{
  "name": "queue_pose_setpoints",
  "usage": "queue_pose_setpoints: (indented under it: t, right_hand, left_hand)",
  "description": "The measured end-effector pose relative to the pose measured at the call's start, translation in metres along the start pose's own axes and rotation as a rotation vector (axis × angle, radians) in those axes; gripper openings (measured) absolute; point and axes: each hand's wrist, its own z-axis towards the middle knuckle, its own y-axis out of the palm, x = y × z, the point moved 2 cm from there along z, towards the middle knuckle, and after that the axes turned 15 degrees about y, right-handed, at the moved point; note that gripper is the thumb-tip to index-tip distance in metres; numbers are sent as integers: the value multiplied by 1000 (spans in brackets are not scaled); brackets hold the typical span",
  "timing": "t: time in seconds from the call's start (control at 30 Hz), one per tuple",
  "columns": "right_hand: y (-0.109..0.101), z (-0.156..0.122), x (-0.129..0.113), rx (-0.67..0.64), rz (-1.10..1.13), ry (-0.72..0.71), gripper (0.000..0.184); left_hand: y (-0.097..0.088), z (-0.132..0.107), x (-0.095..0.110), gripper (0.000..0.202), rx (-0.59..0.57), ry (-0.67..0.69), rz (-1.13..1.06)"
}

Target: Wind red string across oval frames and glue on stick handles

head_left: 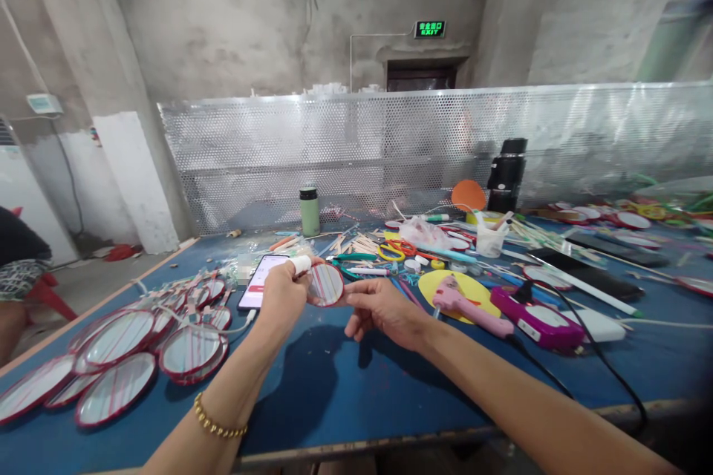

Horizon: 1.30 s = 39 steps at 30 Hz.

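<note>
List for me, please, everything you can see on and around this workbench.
small round disc: one, red-rimmed with red stripes, held above the table
finished discs: a pile, red-rimmed, table's left
phone: one, lit screen, behind the left hand
bottle: one, green, by the mesh screen
glue gun: one, pink, on a yellow sheet
table: one, blue
left hand: bandaged thumb, holds the disc
right hand: fingers at the disc's edge
</note>
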Motion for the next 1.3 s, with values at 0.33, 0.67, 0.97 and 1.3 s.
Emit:
queue_pose_setpoints:
  t: [0.33,0.67,0.97,1.3]
  right_hand:
    - [3,-4,-2,-7,-30,-9,32]
    - [-1,3,1,-62,55,53,18]
    - [-5,-4,-14,106,-8,-34,21]
    - [-3,-9,-10,125,-341,-72,32]
  left_hand:
    - [-1,0,-8,35,-60,50,80]
    - [9,-9,20,33,-247,-100,-143]
    - [12,-14,23,34,-366,-85,-189]
    - [2,-1,-3,39,-151,-19,38]
